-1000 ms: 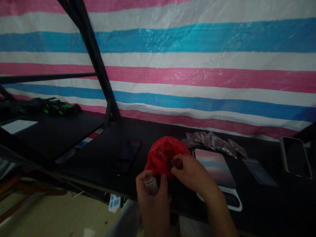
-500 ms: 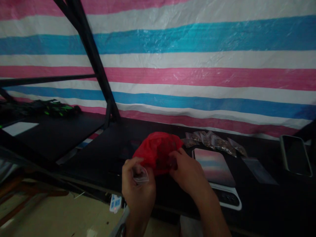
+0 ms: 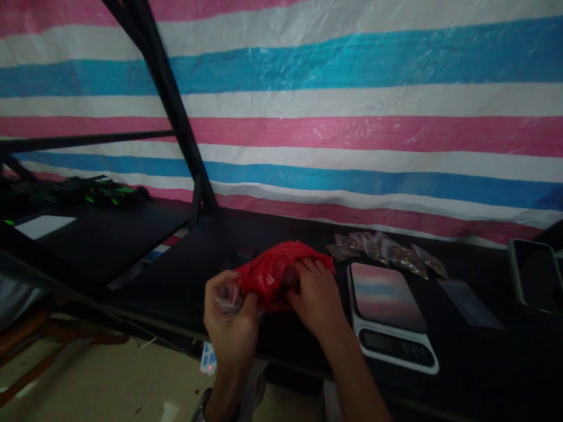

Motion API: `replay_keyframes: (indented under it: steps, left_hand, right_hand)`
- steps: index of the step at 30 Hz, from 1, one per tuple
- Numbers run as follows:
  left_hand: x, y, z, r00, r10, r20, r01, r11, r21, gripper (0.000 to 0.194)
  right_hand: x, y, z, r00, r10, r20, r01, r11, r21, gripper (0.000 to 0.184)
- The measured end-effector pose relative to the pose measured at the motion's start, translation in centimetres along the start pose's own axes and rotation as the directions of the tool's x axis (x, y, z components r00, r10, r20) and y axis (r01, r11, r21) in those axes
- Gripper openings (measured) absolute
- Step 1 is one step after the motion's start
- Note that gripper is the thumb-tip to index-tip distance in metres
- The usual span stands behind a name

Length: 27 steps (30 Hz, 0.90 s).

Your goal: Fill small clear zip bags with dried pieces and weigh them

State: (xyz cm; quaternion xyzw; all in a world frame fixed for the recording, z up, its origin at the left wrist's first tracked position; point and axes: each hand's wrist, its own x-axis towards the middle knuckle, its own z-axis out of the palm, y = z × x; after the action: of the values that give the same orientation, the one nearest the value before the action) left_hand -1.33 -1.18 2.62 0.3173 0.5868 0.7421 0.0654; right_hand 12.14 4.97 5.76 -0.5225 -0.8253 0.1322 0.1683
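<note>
A crumpled red plastic bag rests on the black tabletop in front of me, its mouth turned toward my right hand. My left hand is closed around a small clear zip bag, beside the red bag's left end. My right hand reaches into the red bag's mouth with curled fingers. Its fingertips are hidden there among dark contents, so what they grip cannot be made out. Right of that hand lies a white kitchen scale with a shiny plate and dark display.
Several filled clear zip bags lie behind the scale. A flat clear bag is to its right, and a phone sits at the far right. A black metal frame post rises at left, before a striped plastic sheet.
My right hand has moved left and deeper into the red bag's mouth. My left hand has shifted slightly left with the clear bag. The view has turned a little.
</note>
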Motion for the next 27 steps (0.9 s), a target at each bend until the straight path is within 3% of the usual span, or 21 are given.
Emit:
replay_keyframes:
  steps: [4,9,12,15,21,24,27]
  left_hand:
    - [0.1,0.2,-0.2,0.999,0.031,-0.019,-0.031,1.000,-0.002,0.032]
    - [0.3,0.4,-0.5,0.981,0.190,-0.036,-0.190,0.982,0.017,0.026]
    - [0.9,0.2,-0.8,0.912,0.393,-0.117,-0.385,0.919,0.085,0.023]
    - [1.2,-0.1,-1.0,0.854,0.506,-0.125,-0.487,0.860,0.153,0.025]
    - [0.9,-0.1,-1.0,0.843,0.534,-0.057,-0.519,0.837,0.173,0.023]
    - [0.9,-0.1,-0.9,0.873,0.486,-0.047,-0.478,0.870,0.117,0.025]
    - [1.0,0.1,-0.7,0.916,0.399,-0.051,-0.396,0.916,0.060,0.022]
  right_hand:
    - [0.1,0.1,-0.3,0.999,-0.037,-0.003,0.037,0.999,0.022,0.049]
    - [-0.1,-0.5,-1.2,0.991,-0.129,-0.016,0.130,0.986,0.104,0.056]
    - [-0.3,-0.6,-1.1,0.991,-0.103,0.085,0.097,0.992,0.080,0.054]
    - [-0.4,-0.7,-1.1,0.988,-0.058,0.143,0.053,0.998,0.039,0.049]
    - [-0.4,-0.6,-1.4,0.995,0.006,0.104,-0.002,0.999,-0.037,0.049]
    - [-0.5,-0.5,-1.4,0.997,-0.015,0.076,0.017,1.000,-0.019,0.049]
    - [-0.5,-0.8,-1.2,0.995,-0.100,0.011,0.098,0.988,0.121,0.051]
